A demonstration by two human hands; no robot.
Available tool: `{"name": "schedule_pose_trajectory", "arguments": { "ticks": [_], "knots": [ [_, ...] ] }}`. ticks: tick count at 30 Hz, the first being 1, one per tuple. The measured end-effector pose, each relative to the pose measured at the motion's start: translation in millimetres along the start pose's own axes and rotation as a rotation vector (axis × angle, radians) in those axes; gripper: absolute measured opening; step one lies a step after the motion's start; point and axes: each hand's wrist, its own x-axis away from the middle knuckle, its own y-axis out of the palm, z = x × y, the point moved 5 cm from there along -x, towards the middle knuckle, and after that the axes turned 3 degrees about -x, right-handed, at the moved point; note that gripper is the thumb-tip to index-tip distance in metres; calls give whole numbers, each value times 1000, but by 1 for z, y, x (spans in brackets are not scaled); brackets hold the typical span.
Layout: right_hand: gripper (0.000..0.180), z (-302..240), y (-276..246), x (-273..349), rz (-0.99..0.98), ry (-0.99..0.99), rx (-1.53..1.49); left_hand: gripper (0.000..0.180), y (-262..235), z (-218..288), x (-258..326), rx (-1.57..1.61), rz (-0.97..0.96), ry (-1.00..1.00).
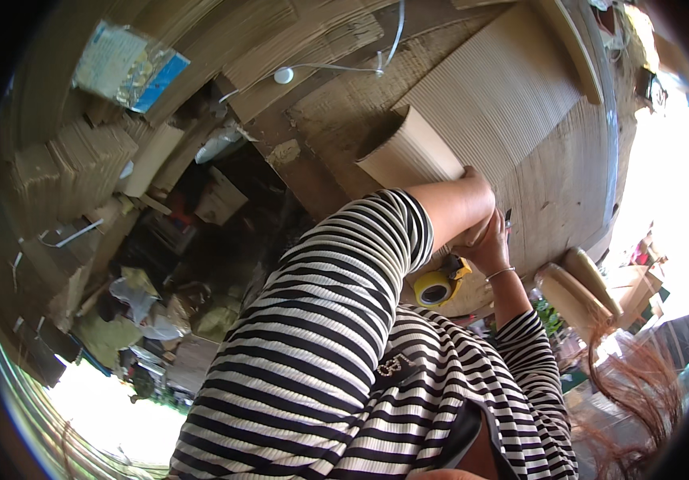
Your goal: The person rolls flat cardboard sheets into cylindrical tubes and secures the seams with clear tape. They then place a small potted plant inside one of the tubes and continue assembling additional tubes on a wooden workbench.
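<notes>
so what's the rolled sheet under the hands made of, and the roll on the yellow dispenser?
Rolled sheet: looks like single-face corrugated cardboard, matte brown; fine parallel ribs show on its outer face. Roll on the dispenser: probably plastic packing tape, glossy yellowish, wound on a ring-shaped core; the core's material can't be told. Both hands press together at the sheet's edge.

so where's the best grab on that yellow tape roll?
Probably the outer rim of the yellow tape roll, coming from below. Its open core faces the camera, its lower edge looks free, and the right hand crowds it from above.
</notes>
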Motion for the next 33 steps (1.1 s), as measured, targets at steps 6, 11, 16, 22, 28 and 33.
{"name": "schedule_pose_trajectory", "arguments": {
  "ticks": [6,11,16,22,28,33],
  "knots": [
    [128,-2,7,-5,-28,-94,-4,59,1,10,-29,92,12,18],
    [128,-12,5,-6,8,-22,21,55,-3,6,-43,142,20,34],
    [130,-10,7,-12,-5,-34,36,47,-5,3,-52,193,47,27],
    [133,9,9,-21,-92,-11,-25,53,-13,-6,-31,181,57,61],
    [126,6,-4,-33,-210,-45,-178,58,-32,-26,59,-15,229,118],
    [102,-48,-20,-45,-326,-154,-52,63,-20,-12,164,-276,517,74]
  ]
}}
